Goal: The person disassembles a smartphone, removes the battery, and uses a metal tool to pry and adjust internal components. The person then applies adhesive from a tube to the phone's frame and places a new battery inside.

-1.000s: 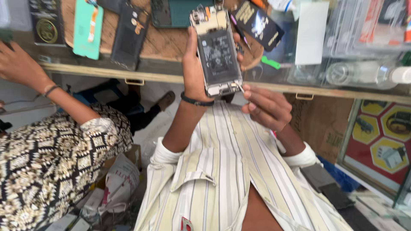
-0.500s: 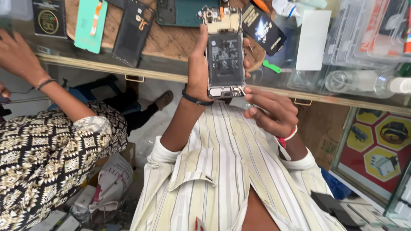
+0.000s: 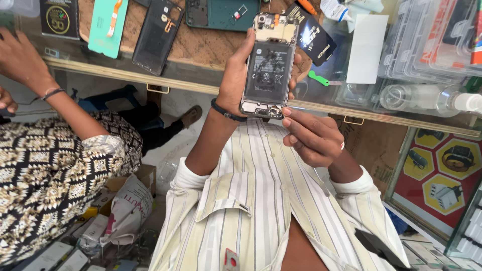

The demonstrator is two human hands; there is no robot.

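My left hand (image 3: pixel 235 83), with a black band at the wrist, grips an opened phone (image 3: pixel 266 70) upright over the glass counter (image 3: pixel 201 75). The phone's back cover is off, so the dark battery and the circuit board at its top show. My right hand (image 3: pixel 311 138) sits just below the phone with its fingers curled. One fingertip touches the phone's lower right corner, and I see nothing inside that hand. My striped shirt fills the lower middle of the view.
Another person's hand (image 3: pixel 20 60) and patterned sleeve (image 3: pixel 45 170) are at the left. On the counter lie a teal back cover (image 3: pixel 108 27), a black back cover (image 3: pixel 155 35), a green phone frame (image 3: pixel 221 12), a black card (image 3: pixel 314 37), a green pry tool (image 3: pixel 317 79), a clear bottle (image 3: pixel 422 98) and clear plastic boxes (image 3: pixel 427 45).
My right hand has come up from below until its fingertip meets the phone's lower edge. My left hand has kept hold of the phone and shifted it slightly.
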